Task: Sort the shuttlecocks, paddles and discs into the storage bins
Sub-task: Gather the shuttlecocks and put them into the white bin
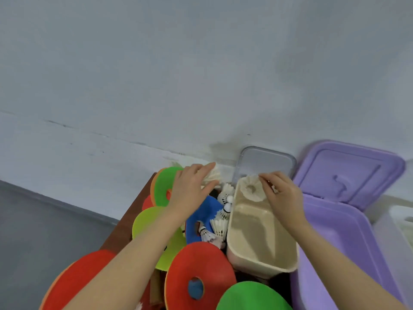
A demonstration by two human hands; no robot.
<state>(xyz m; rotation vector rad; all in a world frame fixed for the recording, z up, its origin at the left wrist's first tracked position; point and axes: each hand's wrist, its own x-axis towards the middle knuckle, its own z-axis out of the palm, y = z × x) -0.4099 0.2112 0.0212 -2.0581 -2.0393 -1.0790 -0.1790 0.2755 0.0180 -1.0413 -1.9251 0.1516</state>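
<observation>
My right hand (282, 198) pinches the feather rim of a white shuttlecock (252, 190) over the far end of a beige bin (263, 260). My left hand (190, 186) reaches over the pile and its fingers close round another white shuttlecock (212, 175) near the wall. Several more shuttlecocks (220, 222) lie between a blue disc (201, 214) and the beige bin. Red (201, 262), green (164, 186) and yellow-green (147, 220) discs with centre holes are heaped on a brown table (125, 229). No paddle shows clearly.
A purple bin (330, 253) with its lid (348, 173) raised stands right of the beige one. A clear grey lid (266, 162) leans on the pale wall behind. A white container (400, 220) sits at the far right. Grey floor lies to the left.
</observation>
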